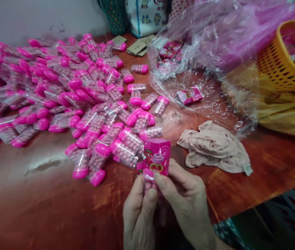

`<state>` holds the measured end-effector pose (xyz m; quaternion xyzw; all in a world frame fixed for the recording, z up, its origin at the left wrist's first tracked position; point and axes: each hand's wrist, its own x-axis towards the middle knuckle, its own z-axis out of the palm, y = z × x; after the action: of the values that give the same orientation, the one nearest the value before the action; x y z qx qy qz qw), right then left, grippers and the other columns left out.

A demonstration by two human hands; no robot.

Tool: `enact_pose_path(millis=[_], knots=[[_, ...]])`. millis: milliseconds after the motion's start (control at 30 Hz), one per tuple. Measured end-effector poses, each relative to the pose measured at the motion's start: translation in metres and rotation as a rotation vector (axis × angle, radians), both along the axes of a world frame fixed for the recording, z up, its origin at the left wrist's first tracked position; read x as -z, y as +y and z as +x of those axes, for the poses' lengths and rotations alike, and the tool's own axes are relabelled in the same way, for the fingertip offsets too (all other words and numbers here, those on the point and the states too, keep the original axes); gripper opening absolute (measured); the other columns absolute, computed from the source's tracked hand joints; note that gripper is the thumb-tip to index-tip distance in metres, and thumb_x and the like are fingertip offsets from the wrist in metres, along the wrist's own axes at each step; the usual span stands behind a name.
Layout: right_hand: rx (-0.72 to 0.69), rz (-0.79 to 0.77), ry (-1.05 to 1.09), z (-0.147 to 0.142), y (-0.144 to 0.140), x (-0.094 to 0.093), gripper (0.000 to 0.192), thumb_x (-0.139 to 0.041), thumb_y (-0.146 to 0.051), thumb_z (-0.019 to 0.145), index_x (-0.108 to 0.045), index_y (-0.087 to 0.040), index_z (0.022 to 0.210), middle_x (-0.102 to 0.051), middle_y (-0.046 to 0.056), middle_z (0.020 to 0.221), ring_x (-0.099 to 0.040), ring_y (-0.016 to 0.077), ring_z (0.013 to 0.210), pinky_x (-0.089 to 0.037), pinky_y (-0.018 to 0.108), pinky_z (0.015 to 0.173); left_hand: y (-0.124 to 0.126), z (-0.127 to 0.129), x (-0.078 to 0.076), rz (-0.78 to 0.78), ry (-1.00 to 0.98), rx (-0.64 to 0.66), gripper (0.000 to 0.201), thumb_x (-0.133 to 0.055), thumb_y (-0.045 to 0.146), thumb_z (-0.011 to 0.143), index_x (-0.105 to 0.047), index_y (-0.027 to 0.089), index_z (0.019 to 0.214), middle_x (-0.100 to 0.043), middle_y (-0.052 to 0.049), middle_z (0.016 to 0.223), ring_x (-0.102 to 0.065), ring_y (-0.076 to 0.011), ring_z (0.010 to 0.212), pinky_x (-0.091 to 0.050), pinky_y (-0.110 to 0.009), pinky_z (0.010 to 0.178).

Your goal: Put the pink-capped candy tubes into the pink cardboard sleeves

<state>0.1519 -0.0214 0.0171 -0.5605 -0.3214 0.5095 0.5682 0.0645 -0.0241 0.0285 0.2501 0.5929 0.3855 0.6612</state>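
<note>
Near the table's front edge, my left hand (139, 208) pinches a small clear candy container (150, 186) with round pink candies inside. My right hand (187, 199) grips a printed pink packet sleeve (156, 155), its thumb on the lower front. The sleeve stands upright against the end of the container, and the two touch; how far the container sits inside it I cannot tell. Fingers hide the lower part of the container. Just beyond my hands begins a large pile of similar pink-capped candy containers (92, 93), spread to the left and back.
A crumpled beige cloth (215, 147) lies to the right on the reddish-brown table (45, 208). Behind it, a clear plastic bag (204, 69) has several printed pink packets (190, 95) in or under it. A yellow basket (279, 66) stands far right. Cardboard pieces (138, 47) lie at the back.
</note>
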Motion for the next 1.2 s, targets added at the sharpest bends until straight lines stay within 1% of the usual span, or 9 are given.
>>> enact_pose_path(millis=[67,200,333,433,567,700,867,1100,1200], knots=[[0.003,0.123,-0.161,-0.002,-0.001,0.001,0.013,-0.059,-0.017,0.083,-0.070,-0.020,0.077,-0.067,0.004,0.081,-0.062,0.0201,0.083,-0.053,0.032,0.077,-0.004,0.002,-0.001,-0.054,0.037,-0.098,0.030,-0.070,0.041,0.071,-0.067,0.018,0.089,-0.047,0.005,0.052,-0.035,-0.0049,0.040,-0.029,-0.016,0.036],[0.059,0.216,-0.334,-0.005,-0.001,0.006,0.019,-0.055,-0.010,0.081,-0.069,-0.021,0.087,-0.067,0.005,0.088,-0.060,0.0203,0.086,-0.052,0.034,0.077,-0.005,0.005,0.003,-0.126,0.054,-0.237,0.037,-0.074,0.037,0.068,-0.064,0.021,0.100,-0.062,0.002,0.066,-0.056,-0.0119,0.055,-0.044,-0.019,0.047],[0.076,0.232,-0.432,-0.012,-0.004,0.011,0.028,-0.054,-0.008,0.079,-0.063,-0.017,0.103,-0.064,0.008,0.101,-0.057,0.0217,0.096,-0.050,0.036,0.084,0.007,0.004,0.005,-0.051,-0.064,-0.195,0.023,-0.070,0.035,0.072,-0.065,0.020,0.089,-0.065,-0.001,0.073,-0.063,-0.0167,0.074,-0.050,-0.022,0.061],[0.021,0.208,-0.447,-0.016,-0.006,0.012,0.035,-0.058,-0.009,0.077,-0.058,-0.016,0.112,-0.061,0.010,0.109,-0.055,0.0220,0.102,-0.050,0.034,0.086,0.013,0.002,0.002,0.022,-0.049,-0.196,0.015,-0.067,0.034,0.075,-0.066,0.019,0.080,-0.065,-0.002,0.071,-0.062,-0.0150,0.072,-0.049,-0.019,0.059],[-0.108,0.180,-0.410,-0.013,-0.007,0.009,0.028,-0.050,-0.009,0.082,-0.058,-0.014,0.109,-0.059,0.012,0.112,-0.057,0.0216,0.103,-0.050,0.031,0.085,0.015,-0.001,-0.002,0.097,0.017,-0.207,0.013,-0.068,0.031,0.074,-0.067,0.019,0.080,-0.066,-0.001,0.073,-0.062,-0.0152,0.072,-0.050,-0.021,0.065],[-0.276,0.113,-0.336,-0.004,-0.013,0.005,0.025,-0.043,-0.012,0.089,-0.053,-0.019,0.110,-0.066,0.006,0.096,-0.064,0.0168,0.088,-0.052,0.023,0.076,0.016,-0.006,-0.004,0.239,0.175,-0.215,0.019,-0.073,0.030,0.069,-0.069,0.019,0.083,-0.067,-0.002,0.082,-0.062,-0.0167,0.078,-0.049,-0.022,0.071],[-0.194,0.097,-0.406,-0.011,-0.026,0.005,0.030,-0.045,-0.027,0.092,-0.047,-0.027,0.122,-0.068,0.004,0.099,-0.066,0.0173,0.088,-0.053,0.021,0.076,0.016,-0.009,-0.003,0.029,-0.054,-0.210,0.011,-0.071,0.028,0.073,-0.066,0.019,0.076,-0.060,0.003,0.059,-0.053,-0.0080,0.049,-0.039,-0.015,0.043],[-0.120,-0.142,-0.515,-0.032,-0.037,0.006,0.042,-0.031,-0.038,0.096,-0.040,-0.022,0.133,-0.069,0.010,0.097,-0.069,0.0240,0.086,-0.056,0.026,0.068,0.015,0.002,0.000,-0.008,-0.162,-0.158,0.017,-0.068,0.030,0.074,-0.071,0.015,0.081,-0.066,-0.001,0.059,-0.059,-0.0120,0.050,-0.049,-0.022,0.051],[-0.110,-0.131,-0.537,-0.036,-0.039,0.006,0.043,-0.031,-0.037,0.097,-0.036,-0.022,0.136,-0.070,0.009,0.094,-0.070,0.0222,0.080,-0.056,0.025,0.068,0.014,0.005,-0.003,-0.013,-0.152,-0.153,0.014,-0.069,0.030,0.073,-0.072,0.016,0.077,-0.068,-0.001,0.061,-0.059,-0.0113,0.049,-0.050,-0.022,0.055]])
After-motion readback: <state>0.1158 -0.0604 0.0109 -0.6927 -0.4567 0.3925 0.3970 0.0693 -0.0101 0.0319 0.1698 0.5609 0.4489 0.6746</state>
